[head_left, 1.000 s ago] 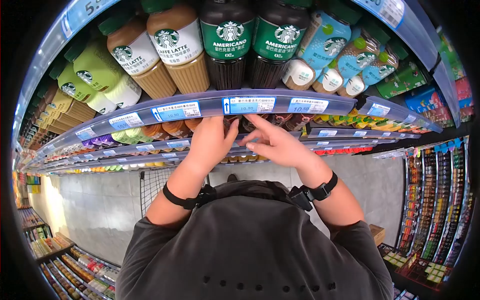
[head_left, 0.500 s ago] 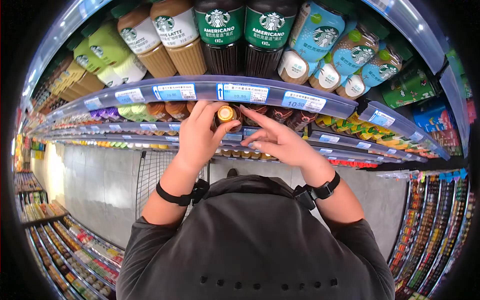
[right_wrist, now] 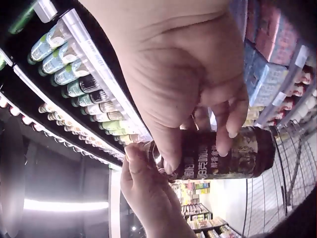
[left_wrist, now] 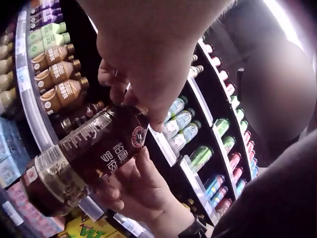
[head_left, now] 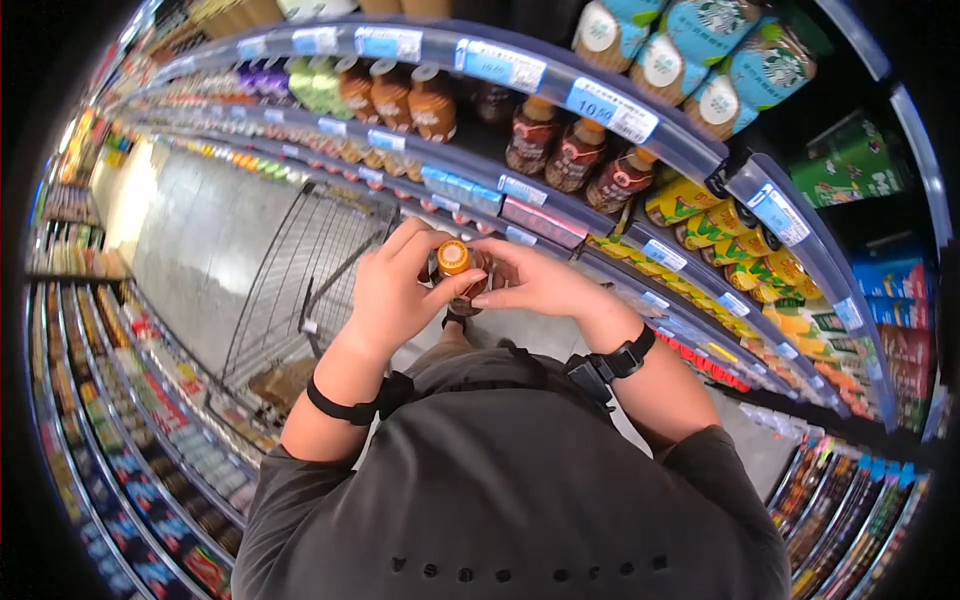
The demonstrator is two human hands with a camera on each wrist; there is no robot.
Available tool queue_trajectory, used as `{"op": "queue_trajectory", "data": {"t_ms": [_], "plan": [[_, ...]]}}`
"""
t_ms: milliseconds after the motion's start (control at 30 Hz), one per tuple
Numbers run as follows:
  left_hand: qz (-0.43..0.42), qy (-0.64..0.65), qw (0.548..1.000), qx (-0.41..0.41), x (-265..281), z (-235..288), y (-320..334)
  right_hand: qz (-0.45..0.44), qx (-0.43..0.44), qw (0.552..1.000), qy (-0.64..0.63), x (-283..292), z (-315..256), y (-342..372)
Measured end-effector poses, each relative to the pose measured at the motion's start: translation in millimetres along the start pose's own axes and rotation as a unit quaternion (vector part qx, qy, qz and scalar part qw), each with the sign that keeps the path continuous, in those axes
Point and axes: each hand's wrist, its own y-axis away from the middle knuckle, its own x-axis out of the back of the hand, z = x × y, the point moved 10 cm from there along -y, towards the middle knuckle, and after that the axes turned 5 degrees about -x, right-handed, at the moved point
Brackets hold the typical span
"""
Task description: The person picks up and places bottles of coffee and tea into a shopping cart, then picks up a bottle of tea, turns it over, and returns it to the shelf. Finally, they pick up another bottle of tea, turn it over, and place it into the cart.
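Note:
A dark brown coffee bottle with an orange cap is between my two hands, in front of my body. My left hand grips it around the neck, thumb and fingers just below the cap. My right hand holds its body from the other side, thumb and fingers around the label. In the left wrist view the bottle is tilted, with white lettering on its dark label. The right wrist view shows the bottle lying across the picture, the left hand at its neck end.
Similar dark bottles stand on the shelf ahead, with orange-brown bottles to their left and yellow packs to their right. A wire shopping cart stands on the floor at the left. More stocked shelves run along the lower left.
Both hands reached under the shelf edge; the left drew the bottle out, and it is now off the shelf, close to my body. The right hand has closed onto it. The head view has turned.

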Motion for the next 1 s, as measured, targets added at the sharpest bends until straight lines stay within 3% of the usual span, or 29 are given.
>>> {"op": "queue_trajectory", "data": {"t_ms": [133, 200, 367, 433, 600, 700, 800, 1000], "plan": [[-0.002, 0.001, 0.998, 0.055, 11, 11, 43, -0.044, -0.037, 0.997, 0.055, -36, 25, 8], [0.022, 0.002, 0.994, 0.106, 21, 10, 64, -0.132, -0.123, 0.983, 0.04, -63, 41, 17], [0.058, -0.044, 0.984, 0.16, 51, 7, 101, -0.174, -0.099, 0.976, 0.08, -97, 60, 12], [0.069, -0.016, 0.969, 0.235, 64, -6, 118, -0.181, -0.12, 0.973, 0.083, -107, 50, 12], [0.08, 0.005, 0.951, 0.298, 98, -53, 176, -0.222, -0.203, 0.949, 0.098, -138, 63, -2], [0.005, 0.026, 0.914, 0.405, 111, -87, 225, -0.216, -0.194, 0.955, 0.054, -169, 62, -17], [0.032, 0.061, 0.893, 0.445, 136, -115, 277, -0.205, -0.239, 0.949, -0.008, -203, 79, -35], [0.097, 0.082, 0.878, 0.462, 197, -137, 358, -0.255, -0.247, 0.934, -0.04, -285, 71, -81]]}}
